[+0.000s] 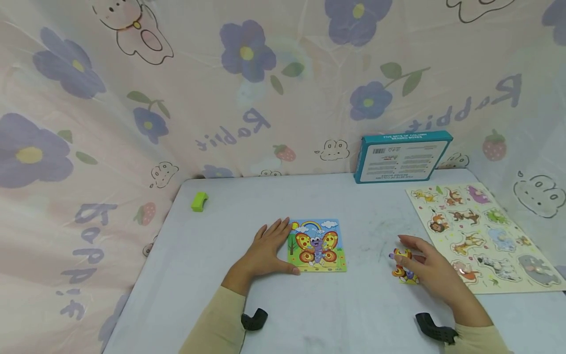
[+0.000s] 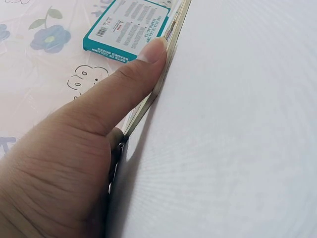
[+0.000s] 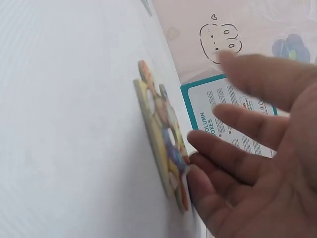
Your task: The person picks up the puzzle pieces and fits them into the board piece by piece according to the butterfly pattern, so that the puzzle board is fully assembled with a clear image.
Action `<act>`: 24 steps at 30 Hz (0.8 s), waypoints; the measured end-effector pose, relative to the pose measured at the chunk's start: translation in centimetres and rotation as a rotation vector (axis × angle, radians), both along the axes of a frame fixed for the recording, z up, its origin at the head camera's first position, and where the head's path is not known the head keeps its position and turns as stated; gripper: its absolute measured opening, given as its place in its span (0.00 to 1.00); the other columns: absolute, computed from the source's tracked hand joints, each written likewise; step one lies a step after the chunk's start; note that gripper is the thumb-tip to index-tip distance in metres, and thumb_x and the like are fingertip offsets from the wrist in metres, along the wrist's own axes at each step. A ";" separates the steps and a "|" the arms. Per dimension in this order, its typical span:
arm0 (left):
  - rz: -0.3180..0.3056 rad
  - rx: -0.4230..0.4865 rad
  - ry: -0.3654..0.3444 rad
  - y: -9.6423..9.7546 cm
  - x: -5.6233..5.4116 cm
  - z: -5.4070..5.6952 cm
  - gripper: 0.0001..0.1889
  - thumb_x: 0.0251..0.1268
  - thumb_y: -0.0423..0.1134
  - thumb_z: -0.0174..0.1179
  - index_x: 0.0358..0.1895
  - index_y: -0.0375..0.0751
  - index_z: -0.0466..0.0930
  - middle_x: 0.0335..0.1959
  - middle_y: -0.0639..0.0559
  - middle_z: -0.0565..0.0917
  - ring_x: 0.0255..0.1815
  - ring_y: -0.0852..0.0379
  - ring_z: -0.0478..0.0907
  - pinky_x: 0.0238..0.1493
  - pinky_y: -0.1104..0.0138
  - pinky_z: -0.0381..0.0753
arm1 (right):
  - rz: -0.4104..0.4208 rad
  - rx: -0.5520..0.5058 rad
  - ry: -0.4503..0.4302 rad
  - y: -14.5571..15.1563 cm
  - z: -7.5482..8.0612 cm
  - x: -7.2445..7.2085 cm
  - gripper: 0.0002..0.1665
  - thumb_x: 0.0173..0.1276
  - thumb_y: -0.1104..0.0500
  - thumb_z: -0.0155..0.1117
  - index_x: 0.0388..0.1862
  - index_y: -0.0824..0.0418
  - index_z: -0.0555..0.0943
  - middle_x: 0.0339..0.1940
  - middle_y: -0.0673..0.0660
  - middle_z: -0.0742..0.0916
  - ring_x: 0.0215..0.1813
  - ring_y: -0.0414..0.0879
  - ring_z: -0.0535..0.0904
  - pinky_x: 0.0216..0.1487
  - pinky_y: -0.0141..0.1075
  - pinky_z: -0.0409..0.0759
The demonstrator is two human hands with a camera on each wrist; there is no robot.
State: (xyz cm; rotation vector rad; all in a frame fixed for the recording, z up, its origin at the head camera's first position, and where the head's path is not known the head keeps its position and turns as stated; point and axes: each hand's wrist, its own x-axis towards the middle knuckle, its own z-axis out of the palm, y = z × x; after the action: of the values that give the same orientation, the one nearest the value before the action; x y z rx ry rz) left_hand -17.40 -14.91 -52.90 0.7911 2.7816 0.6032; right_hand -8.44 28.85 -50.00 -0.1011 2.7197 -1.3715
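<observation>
A square butterfly puzzle [image 1: 317, 246] lies flat on the table in the middle of the head view. My left hand [image 1: 265, 253] rests at its left side with fingers spread and straight. The thumb [image 2: 133, 74] of that hand lies along the puzzle's edge in the left wrist view. To the right, several colourful puzzle pieces [image 3: 161, 134] sit together on the table. My right hand [image 1: 435, 273] is over them, partly hiding them from above. Its fingers are loosely extended, and one fingertip [image 3: 198, 181] is right at the edge of the pieces.
A large animal puzzle board [image 1: 486, 241] lies at the right, beside my right hand. Behind it a teal-edged box [image 1: 402, 157] stands against the patterned curtain. A green arched block [image 1: 199, 201] sits at the far left of the table [image 1: 185, 255].
</observation>
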 end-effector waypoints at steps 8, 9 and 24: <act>-0.005 -0.002 -0.002 0.0 0.0 0.1 0.72 0.48 0.81 0.73 0.91 0.49 0.50 0.91 0.58 0.44 0.90 0.56 0.35 0.85 0.49 0.31 | 0.050 0.228 0.093 0.1 -0.6 -0.2 0.30 0.76 0.59 0.74 0.70 0.74 0.79 0.73 0.77 0.73 0.72 0.79 0.63 0.65 0.75 0.67; -0.006 -0.001 -0.002 0.0 0.0 0.1 0.72 0.48 0.81 0.73 0.91 0.49 0.50 0.91 0.58 0.44 0.90 0.56 0.35 0.85 0.49 0.31 | 0.044 0.253 0.092 0.1 -0.6 -0.3 0.28 0.77 0.59 0.74 0.69 0.73 0.80 0.73 0.77 0.72 0.71 0.80 0.63 0.64 0.76 0.66; -0.003 0.002 0.005 -0.1 -0.1 -0.1 0.72 0.48 0.81 0.73 0.91 0.47 0.50 0.91 0.58 0.44 0.90 0.56 0.35 0.85 0.50 0.32 | -0.033 0.255 0.131 -0.7 -0.6 -0.5 0.20 0.72 0.67 0.75 0.60 0.69 0.81 0.56 0.68 0.83 0.56 0.63 0.75 0.54 0.57 0.72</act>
State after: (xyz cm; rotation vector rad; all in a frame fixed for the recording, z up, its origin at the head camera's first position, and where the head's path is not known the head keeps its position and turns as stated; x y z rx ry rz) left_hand -17.48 -15.03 -53.01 0.7980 2.7841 0.6049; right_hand -8.93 28.17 -50.60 -0.1312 2.9909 -1.0476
